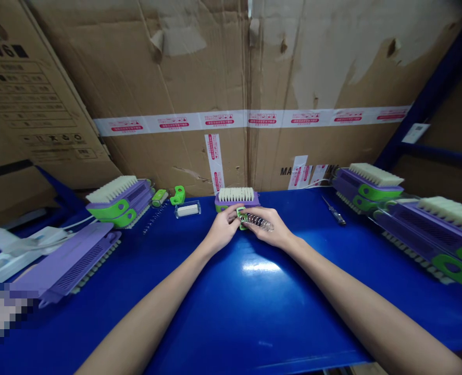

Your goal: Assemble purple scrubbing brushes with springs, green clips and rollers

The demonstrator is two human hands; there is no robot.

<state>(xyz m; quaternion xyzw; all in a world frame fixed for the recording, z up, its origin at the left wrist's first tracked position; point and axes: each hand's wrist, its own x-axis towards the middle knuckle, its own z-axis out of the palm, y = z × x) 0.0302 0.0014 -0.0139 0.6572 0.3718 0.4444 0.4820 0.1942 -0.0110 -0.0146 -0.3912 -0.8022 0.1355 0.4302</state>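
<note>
Both hands meet near the back middle of the blue table. My left hand (222, 229) is closed, its fingertips pinching a small green plastic piece (241, 212). My right hand (273, 227) is closed too, with a shiny coil spring (259, 221) lying along its fingers and pointing at the green piece. Whether the spring is joined to the piece I cannot tell. Right behind the hands sits a purple and green brush (236, 196), its pale bristles facing up; the hands hide its lower part.
Left: brushes (115, 200), a purple brush body (69, 260), white power strip (27, 247), another spring (155, 219), green bracket (178, 195) and clear-cased white block (187, 209). Right: a screwdriver (334, 211) and stacked brushes (429, 234). Cardboard (184, 151) walls the back; a blue post (410, 88) stands right.
</note>
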